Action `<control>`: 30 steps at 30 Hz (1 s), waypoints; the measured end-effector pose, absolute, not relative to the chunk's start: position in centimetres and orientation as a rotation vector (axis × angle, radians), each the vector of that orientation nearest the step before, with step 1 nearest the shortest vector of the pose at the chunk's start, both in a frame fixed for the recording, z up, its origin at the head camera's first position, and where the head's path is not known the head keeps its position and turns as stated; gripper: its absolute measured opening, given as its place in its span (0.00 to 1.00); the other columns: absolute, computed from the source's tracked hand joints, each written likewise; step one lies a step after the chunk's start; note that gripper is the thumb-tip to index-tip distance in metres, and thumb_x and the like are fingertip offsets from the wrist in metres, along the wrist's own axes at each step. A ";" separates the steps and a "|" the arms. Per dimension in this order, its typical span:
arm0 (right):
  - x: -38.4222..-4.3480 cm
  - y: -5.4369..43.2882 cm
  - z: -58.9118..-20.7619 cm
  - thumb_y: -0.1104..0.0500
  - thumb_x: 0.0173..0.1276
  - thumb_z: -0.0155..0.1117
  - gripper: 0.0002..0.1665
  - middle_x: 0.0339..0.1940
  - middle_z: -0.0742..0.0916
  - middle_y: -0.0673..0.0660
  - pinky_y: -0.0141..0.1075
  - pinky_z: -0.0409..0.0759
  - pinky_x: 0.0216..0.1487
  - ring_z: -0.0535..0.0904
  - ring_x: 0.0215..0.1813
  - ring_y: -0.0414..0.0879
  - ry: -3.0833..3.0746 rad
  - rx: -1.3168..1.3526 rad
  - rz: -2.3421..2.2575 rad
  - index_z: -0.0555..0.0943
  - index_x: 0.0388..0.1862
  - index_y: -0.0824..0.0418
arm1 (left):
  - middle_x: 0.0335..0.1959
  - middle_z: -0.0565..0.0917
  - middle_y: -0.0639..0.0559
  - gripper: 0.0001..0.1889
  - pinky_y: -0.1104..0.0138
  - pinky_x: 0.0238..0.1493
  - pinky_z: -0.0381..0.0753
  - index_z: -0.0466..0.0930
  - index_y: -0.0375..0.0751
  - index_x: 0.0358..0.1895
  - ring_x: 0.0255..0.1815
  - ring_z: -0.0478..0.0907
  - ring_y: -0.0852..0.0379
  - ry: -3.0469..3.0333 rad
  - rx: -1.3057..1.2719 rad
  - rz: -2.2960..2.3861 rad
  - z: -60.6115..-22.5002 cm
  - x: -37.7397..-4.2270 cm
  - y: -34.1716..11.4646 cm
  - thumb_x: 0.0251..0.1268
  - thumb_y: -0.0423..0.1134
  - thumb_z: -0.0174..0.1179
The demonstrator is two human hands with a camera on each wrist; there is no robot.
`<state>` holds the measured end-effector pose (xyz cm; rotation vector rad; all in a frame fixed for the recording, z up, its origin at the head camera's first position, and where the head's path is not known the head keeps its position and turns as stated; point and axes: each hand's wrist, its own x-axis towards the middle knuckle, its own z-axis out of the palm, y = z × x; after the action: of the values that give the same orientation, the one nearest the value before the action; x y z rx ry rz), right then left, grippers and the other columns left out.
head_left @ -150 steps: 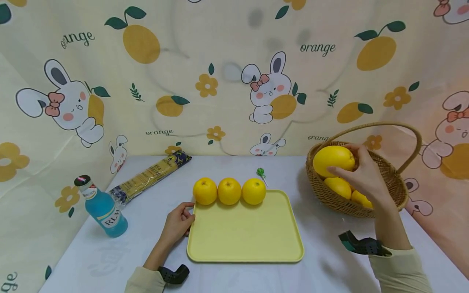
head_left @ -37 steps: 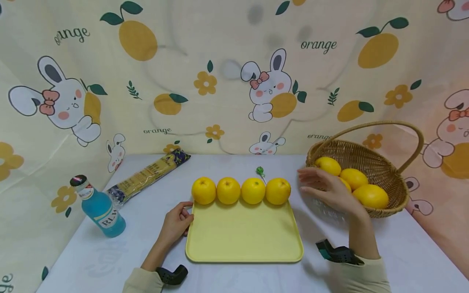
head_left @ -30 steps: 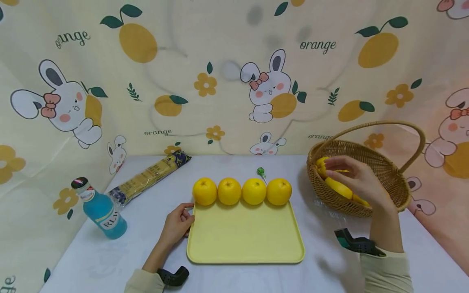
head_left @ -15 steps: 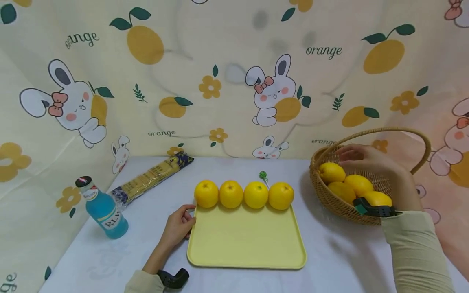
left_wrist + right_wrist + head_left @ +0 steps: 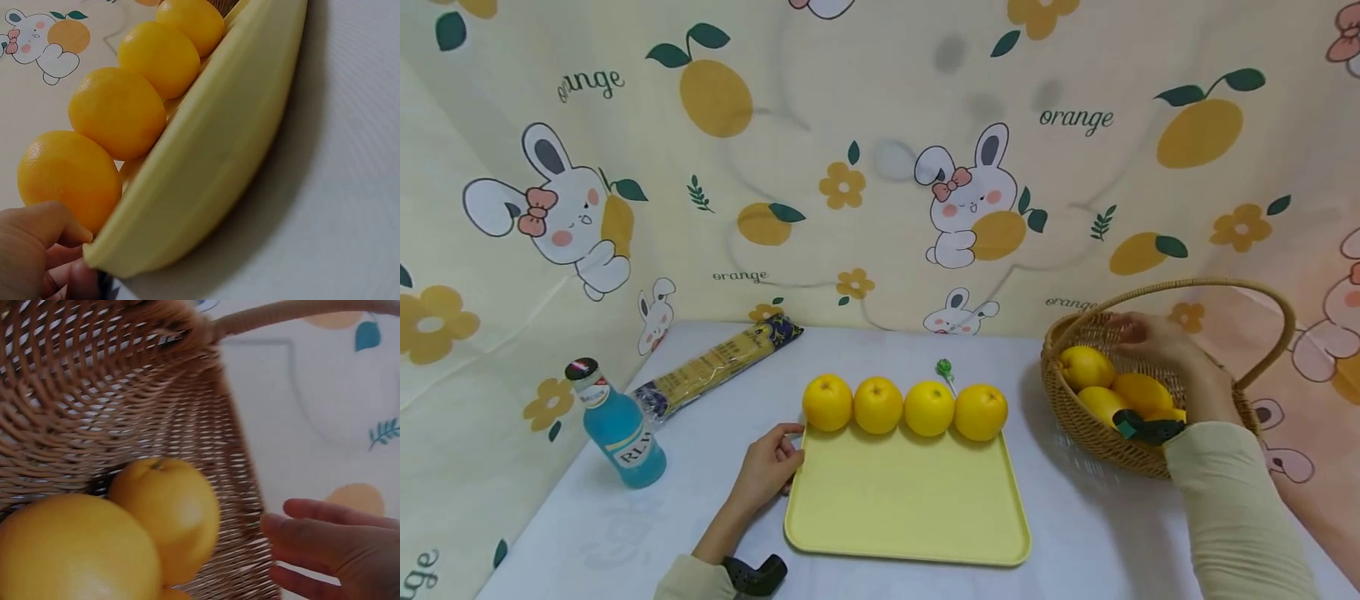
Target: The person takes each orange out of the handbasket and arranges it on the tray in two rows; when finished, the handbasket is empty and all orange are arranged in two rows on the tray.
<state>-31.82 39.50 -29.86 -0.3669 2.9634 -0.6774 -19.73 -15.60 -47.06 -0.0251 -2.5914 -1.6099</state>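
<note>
Fingers apart, holding nothing, the right hand (image 5: pixel 1159 343) is nearer the yellow oval fruit (image 5: pixel 1087 367), which lies left of those fingers, toward the person, inside the brown wicker basket (image 5: pixel 1072 423). The left hand (image 5: pixel 766 467) pinches the pale-yellow rectangular tray (image 5: pixel 910 512).

The backdrop (image 5: pixel 880 225) repeats "orange", and the label (image 5: pixel 634 451) on the blue bottle (image 5: pixel 604 423) reads "RL" plus an unclear letter.

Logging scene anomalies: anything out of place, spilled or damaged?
Nothing looks spilled or damaged. Mildly untidy at most: the green lollipop lies loose beyond the yellow tray, and the gold-and-navy packet lies at a slant behind the blue bottle. The four citrus fruits on the tray line up neatly.
</note>
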 end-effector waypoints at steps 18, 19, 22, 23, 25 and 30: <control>-32.4 38.8 -34.1 0.50 0.60 0.66 0.44 0.63 0.66 0.75 0.58 0.68 0.53 0.64 0.59 0.68 2.817 -0.496 -0.891 0.59 0.70 0.64 | 0.22 0.73 0.51 0.18 0.71 0.10 0.71 0.76 0.36 0.51 0.10 0.68 0.59 -2.584 -0.016 -1.623 -46.9 -19.7 -15.7 0.55 0.30 0.60; -32.4 38.9 -34.4 0.51 0.59 0.66 0.43 0.62 0.68 0.74 0.54 0.70 0.52 0.66 0.57 0.66 2.827 -0.517 -0.884 0.60 0.69 0.64 | 0.22 0.73 0.51 0.18 0.71 0.10 0.71 0.76 0.36 0.51 0.10 0.68 0.59 -2.584 -0.016 -1.627 -46.9 -19.7 -15.7 0.54 0.29 0.60; -32.6 39.1 -35.2 0.52 0.58 0.68 0.42 0.60 0.71 0.70 0.45 0.70 0.47 0.69 0.52 0.58 2.875 -0.545 -0.834 0.63 0.68 0.61 | 0.22 0.73 0.51 0.18 0.71 0.10 0.71 0.76 0.36 0.51 0.10 0.68 0.58 -2.587 -0.018 -1.639 -47.1 -19.6 -15.7 0.54 0.29 0.60; -32.6 39.1 -35.3 0.52 0.57 0.68 0.42 0.60 0.71 0.70 0.46 0.71 0.47 0.69 0.52 0.59 2.883 -0.552 -0.816 0.63 0.68 0.60 | 0.22 0.73 0.51 0.18 0.71 0.10 0.71 0.75 0.36 0.51 0.10 0.68 0.58 -2.589 -0.015 -1.640 -47.1 -19.6 -15.6 0.54 0.29 0.60; -32.5 39.0 -35.4 0.52 0.57 0.68 0.43 0.61 0.68 0.71 0.52 0.69 0.50 0.66 0.56 0.62 2.876 -0.539 -0.798 0.62 0.69 0.61 | 0.22 0.73 0.51 0.19 0.71 0.10 0.71 0.75 0.36 0.52 0.10 0.68 0.58 -2.593 -0.012 -1.635 -47.1 -19.6 -15.6 0.54 0.29 0.60; -32.2 38.5 -35.1 0.52 0.58 0.67 0.46 0.63 0.61 0.77 0.64 0.62 0.53 0.58 0.60 0.71 2.857 -0.497 -0.742 0.56 0.70 0.66 | 0.22 0.72 0.51 0.18 0.72 0.11 0.71 0.75 0.36 0.52 0.10 0.68 0.59 -2.596 -0.013 -1.626 -47.1 -19.6 -15.5 0.55 0.30 0.60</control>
<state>-32.22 38.51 -35.08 -0.4967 2.8572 -0.7423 -19.65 -15.52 -47.11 -0.0126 -2.5964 -1.6257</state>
